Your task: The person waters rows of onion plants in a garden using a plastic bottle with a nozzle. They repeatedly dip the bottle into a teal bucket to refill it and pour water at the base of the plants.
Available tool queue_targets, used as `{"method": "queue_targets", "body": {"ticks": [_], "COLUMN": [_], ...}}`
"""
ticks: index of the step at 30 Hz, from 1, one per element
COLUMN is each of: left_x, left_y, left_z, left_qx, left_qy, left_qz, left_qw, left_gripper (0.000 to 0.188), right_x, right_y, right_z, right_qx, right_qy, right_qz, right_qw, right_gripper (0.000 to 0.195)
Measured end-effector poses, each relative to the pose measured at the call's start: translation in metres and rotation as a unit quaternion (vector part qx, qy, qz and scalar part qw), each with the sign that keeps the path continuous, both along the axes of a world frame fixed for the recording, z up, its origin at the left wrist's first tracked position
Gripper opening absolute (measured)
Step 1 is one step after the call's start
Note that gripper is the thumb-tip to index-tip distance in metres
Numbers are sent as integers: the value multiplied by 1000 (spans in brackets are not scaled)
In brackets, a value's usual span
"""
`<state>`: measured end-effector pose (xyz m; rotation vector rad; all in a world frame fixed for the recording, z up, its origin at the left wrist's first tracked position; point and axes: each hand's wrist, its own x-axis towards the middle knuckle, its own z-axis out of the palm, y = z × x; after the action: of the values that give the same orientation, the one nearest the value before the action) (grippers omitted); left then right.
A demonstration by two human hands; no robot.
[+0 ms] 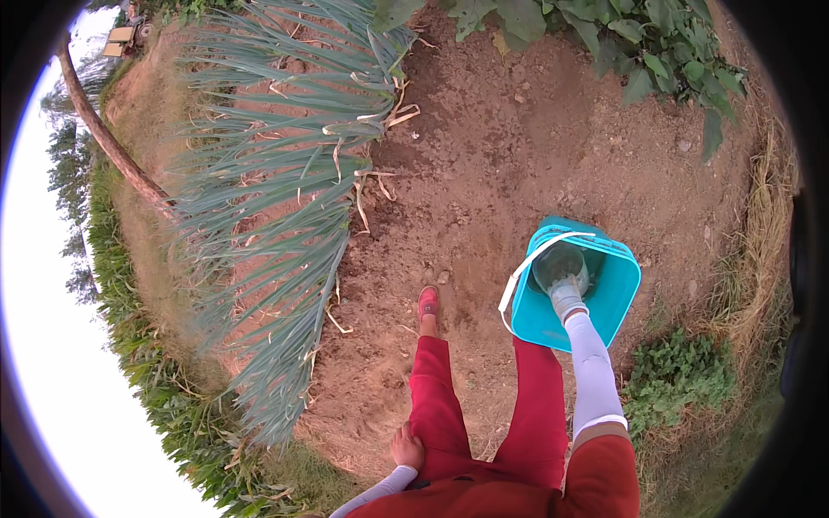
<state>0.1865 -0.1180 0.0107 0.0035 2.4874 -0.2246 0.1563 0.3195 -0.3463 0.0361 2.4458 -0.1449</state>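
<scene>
My right hand (567, 296), in a pale glove, reaches down into a turquoise plastic bucket (620, 285). Its fingers are on the near edge of a translucent round container (556, 260) inside the bucket; the fingertips are partly hidden. What the container holds is unclear. The bucket's white handle (518, 275) hangs over its left side. Before my right leg the bucket is tilted towards me, its underside out of sight. My bare left hand (407, 448) rests against my left thigh, with no object visible in it and its fingers small in the picture.
A row of tall green onions (291, 194) leans along the left of the bare soil path (479, 162). Broad-leaved plants (622, 39) reach in from the top right. Low weeds (680, 375) and dry straw (758, 246) line the right side. A wooden pole (107, 136) slants beyond the onions.
</scene>
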Motion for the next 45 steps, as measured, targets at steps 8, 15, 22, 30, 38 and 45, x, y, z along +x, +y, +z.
{"method": "queue_targets", "body": {"ticks": [8, 15, 22, 30, 38, 45], "left_x": [0, -7, -51, -86, -34, 9], "left_y": [12, -3, -28, -91, -206, -202], "left_z": [37, 63, 40, 53, -73, -56], "left_qx": [36, 92, 127, 200, 167, 168], "left_qy": [46, 113, 99, 59, -19, 19], "left_qz": [24, 66, 72, 209, 282, 392], "left_qw": [998, 987, 984, 955, 945, 904], "left_gripper": [46, 46, 41, 36, 35, 32], "right_x": [44, 29, -40, -152, -268, -343], "right_y": [14, 0, -36, -102, -165, -204], "right_z": [154, 282, 409, 527, 591, 619], "right_qx": [-50, -74, -120, -213, -300, -293], "right_qy": [58, 217, 322, 438, 495, 431], "right_qz": [-103, -137, -166, -153, -104, 59], "right_qw": [992, 964, 924, 860, 809, 851], "right_gripper": [18, 15, 13, 8, 29, 26]}}
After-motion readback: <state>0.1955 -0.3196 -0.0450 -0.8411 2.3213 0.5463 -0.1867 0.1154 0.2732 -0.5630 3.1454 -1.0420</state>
